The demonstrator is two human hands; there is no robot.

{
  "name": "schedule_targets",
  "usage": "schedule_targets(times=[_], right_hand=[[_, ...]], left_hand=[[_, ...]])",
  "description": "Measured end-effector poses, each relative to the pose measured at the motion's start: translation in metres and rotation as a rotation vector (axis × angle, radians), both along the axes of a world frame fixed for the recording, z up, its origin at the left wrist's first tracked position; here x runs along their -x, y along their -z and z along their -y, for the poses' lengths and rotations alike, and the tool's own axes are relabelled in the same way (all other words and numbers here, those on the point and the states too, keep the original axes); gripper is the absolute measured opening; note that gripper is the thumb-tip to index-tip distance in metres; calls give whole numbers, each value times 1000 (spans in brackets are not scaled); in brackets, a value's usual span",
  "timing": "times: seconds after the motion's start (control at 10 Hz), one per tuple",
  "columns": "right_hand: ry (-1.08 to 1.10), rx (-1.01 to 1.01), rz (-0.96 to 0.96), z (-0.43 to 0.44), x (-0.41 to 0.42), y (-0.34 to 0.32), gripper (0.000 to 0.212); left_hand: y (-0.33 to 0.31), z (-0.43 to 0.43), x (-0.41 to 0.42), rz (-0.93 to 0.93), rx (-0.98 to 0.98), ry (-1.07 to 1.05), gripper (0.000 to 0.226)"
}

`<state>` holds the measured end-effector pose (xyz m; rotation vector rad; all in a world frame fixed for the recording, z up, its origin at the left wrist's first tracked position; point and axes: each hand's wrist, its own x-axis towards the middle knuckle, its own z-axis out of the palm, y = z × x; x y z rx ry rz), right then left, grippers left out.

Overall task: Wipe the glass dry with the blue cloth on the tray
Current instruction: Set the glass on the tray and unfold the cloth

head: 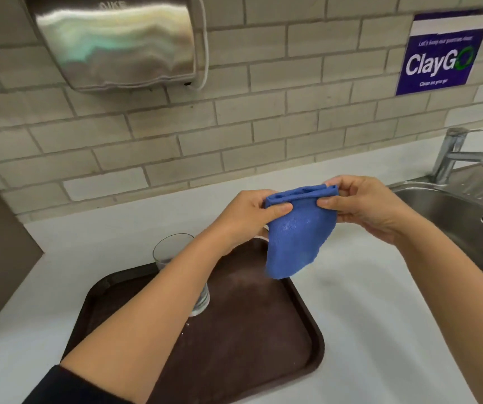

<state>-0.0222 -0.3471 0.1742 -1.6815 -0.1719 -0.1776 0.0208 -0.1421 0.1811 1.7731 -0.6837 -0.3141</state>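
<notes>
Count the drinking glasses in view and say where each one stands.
1. The glass stands upright on the brown tray, at its far left, partly hidden behind the left forearm. No others show.

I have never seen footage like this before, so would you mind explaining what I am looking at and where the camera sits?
There is no machine here: a camera worn on a person's head looks down at their own bare hands. The left hand and right hand hold a folded blue cloth in the air by its top edge. Below, a clear glass stands upright on a brown tray on a pale counter, partly hidden by the left forearm. A steel sink is at the right.
</notes>
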Motion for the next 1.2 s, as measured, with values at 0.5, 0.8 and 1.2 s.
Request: schedule_targets(times=[0.5,0.8,1.2], right_hand=[[189,135,-467,52,-90,114,14],[282,251,-513,51,-143,157,27],[338,558,-535,51,-153,159,42]], left_hand=[[124,84,-100,40,-508,-178,15],[168,86,-143,153,-714,-356,15],[167,76,-130,285,-657,-423,29]])
